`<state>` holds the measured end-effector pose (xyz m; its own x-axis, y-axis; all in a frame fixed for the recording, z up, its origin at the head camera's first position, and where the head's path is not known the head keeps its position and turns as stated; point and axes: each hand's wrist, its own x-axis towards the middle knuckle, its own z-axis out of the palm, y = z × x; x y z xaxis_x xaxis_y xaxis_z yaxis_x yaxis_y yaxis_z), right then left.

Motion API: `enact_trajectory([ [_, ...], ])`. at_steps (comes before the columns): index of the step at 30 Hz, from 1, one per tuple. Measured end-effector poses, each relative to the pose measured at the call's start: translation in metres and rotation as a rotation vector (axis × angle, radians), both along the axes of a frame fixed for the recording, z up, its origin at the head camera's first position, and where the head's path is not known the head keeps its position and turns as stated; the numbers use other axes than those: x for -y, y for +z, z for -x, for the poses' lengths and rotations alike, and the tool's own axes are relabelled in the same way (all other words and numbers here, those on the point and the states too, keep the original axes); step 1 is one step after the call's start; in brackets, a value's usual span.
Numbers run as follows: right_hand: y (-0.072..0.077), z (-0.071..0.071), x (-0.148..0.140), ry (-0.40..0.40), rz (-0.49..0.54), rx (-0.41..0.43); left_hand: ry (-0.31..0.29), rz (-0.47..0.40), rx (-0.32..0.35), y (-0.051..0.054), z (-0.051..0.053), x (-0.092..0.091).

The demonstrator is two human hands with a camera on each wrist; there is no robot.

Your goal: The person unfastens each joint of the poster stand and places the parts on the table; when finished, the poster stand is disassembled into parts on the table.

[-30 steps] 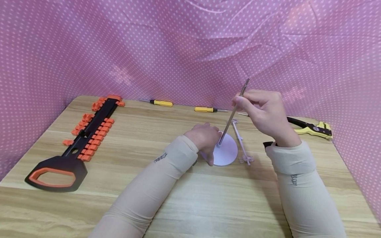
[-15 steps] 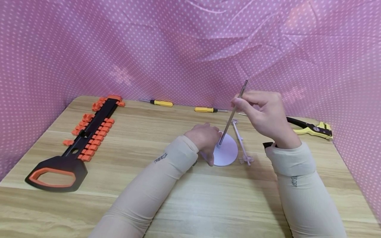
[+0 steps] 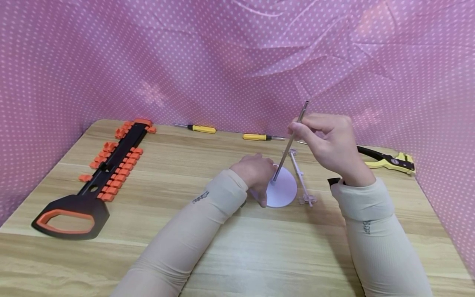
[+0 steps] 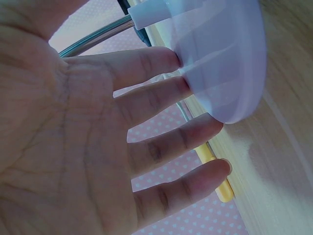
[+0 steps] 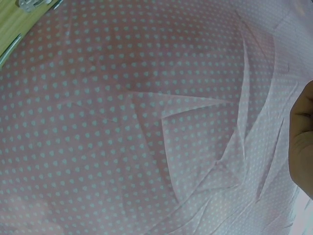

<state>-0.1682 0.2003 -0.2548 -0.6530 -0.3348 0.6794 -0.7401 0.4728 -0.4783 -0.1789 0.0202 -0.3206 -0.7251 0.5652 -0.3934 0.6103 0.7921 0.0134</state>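
A white round disc base with a short central socket lies on the table, its flat face up. A thin silver metal rod leans up and right from that socket. High on the rod, my right hand pinches it between thumb and fingertips. My left hand is at the disc's left side; in the left wrist view its fingers are spread and nearly straight, several fingertips touching the disc's edge. Only part of the right hand shows in the right wrist view.
Right of the disc lies a slim white rod part with clear ends. Yellow-handled screwdrivers lie along the back edge. Yellow-black pliers are at right, and a black rack with orange clips at left. A pink dotted curtain hangs behind.
The rod's upper end has shifted slightly left and down with my right hand's small movement. My left hand and the disc look still.
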Motion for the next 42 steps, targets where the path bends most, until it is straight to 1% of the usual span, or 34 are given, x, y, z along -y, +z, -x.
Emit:
enact_trajectory([
  [9, 0.0006, 0.0005, -0.0001, 0.002, -0.012, -0.02, -0.007, 0.002, -0.004, 0.0007, 0.0003, 0.0002],
  [14, 0.0009, 0.0005, -0.0004, 0.006, -0.01, -0.016, -0.002, 0.003, 0.003, 0.0013, 0.0004, -0.0005],
  [22, 0.0017, 0.0007, 0.0001, 0.006, -0.015, -0.024, -0.008, 0.011, -0.003, 0.0013, 0.0005, -0.0004],
  [30, 0.0024, 0.0009, 0.0012, 0.013, -0.013, -0.034, -0.009, 0.002, -0.007, 0.0014, 0.0009, 0.0001],
  [37, 0.0023, 0.0007, 0.0014, 0.004, -0.022, -0.044, -0.009, 0.008, -0.005, 0.0023, 0.0008, 0.0001],
  [42, 0.0021, 0.0, 0.0007, -0.006, -0.023, -0.029, -0.008, 0.002, -0.008, 0.0015, 0.0007, 0.0003],
])
